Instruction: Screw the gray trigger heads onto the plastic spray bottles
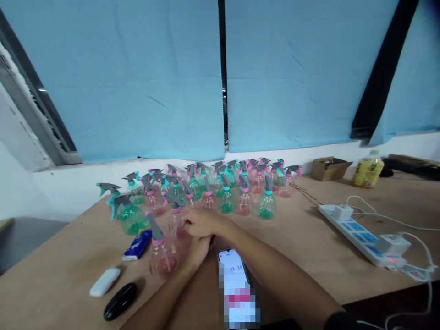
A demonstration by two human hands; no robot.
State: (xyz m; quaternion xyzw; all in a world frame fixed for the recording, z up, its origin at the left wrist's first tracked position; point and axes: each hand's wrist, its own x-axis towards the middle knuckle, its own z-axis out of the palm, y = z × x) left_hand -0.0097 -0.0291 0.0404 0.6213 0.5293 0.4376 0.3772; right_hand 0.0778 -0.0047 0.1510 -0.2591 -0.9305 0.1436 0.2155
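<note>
My right hand reaches across from the right, its fingers curled at the right side of a clear spray bottle with a pink collar, grey head and a little pink liquid. Just below, my left hand lies under the right wrist; its fingers are mostly hidden. A small dark reddish patch shows beside it, too little to name. Nearer me, left of my left forearm, stands another pink spray bottle. Behind the hands are several more bottles with pink or green liquid, among them a green one.
A blue packet, a white oval case and a black case lie at left. A lit phone is between my forearms. At right are a power strip with cables, a cardboard box and a yellow-labelled bottle.
</note>
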